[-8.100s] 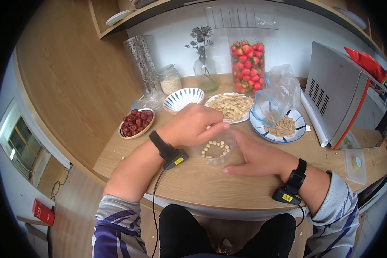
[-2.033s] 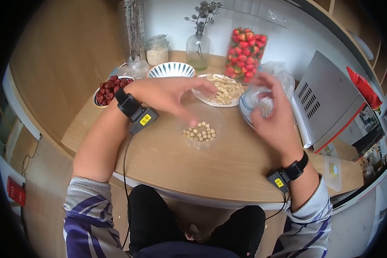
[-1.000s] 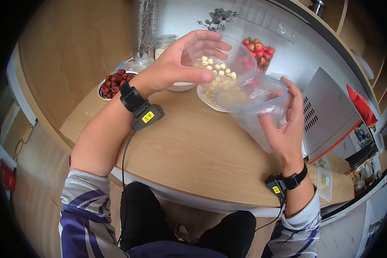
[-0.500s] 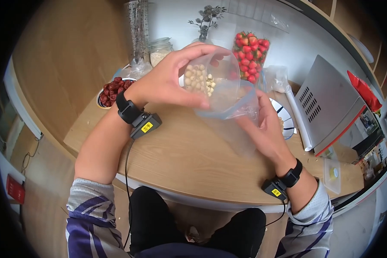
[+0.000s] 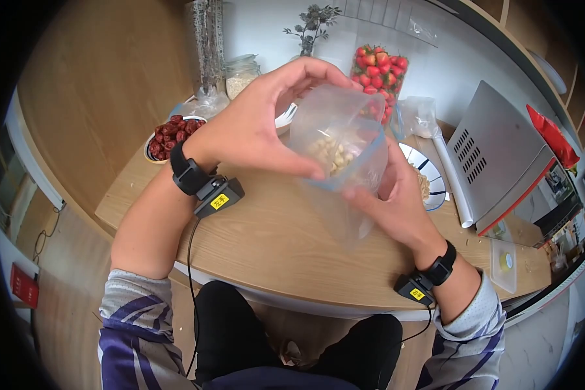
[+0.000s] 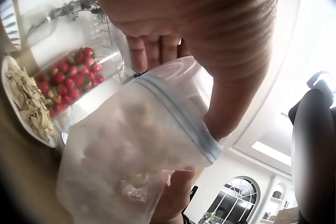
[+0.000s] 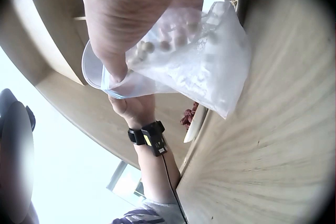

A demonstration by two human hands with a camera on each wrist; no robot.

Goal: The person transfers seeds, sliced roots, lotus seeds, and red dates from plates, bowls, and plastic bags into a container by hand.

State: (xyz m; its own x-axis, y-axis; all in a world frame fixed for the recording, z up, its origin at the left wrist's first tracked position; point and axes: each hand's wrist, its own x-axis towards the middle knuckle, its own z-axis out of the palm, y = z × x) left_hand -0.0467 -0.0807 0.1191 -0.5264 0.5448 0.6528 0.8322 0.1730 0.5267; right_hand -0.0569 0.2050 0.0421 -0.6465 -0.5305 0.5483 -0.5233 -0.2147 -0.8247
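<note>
The left hand [image 5: 260,127] grips a clear round container [image 5: 322,107], which is tipped into the mouth of a clear zip bag [image 5: 351,208]. The right hand [image 5: 400,201] holds that bag from its right side, thumb near the blue seal. Pale round pieces [image 5: 333,153] show at the bag's mouth in the head view. In the right wrist view, several pale pieces [image 7: 180,40] lie inside the bag [image 7: 231,61]. The left wrist view has the container [image 6: 197,77] partly inside the blue-striped opening of the bag [image 6: 105,155], with the left thumb at the rim.
A bowl of red dates [image 5: 169,140] stands at the left. Behind are a jar [image 5: 242,75], dark foliage [image 5: 312,29] and strawberries [image 5: 377,71]. A blue-lined plate [image 5: 429,172], a white roll [image 5: 455,182] and a grey appliance [image 5: 500,156] are to the right. Sliced pieces [image 6: 29,98] lie on a plate.
The container was lifted from the table and the bag picked up from the right. The two came together, the container tipped further, and the pale pieces slid from it toward the bag.
</note>
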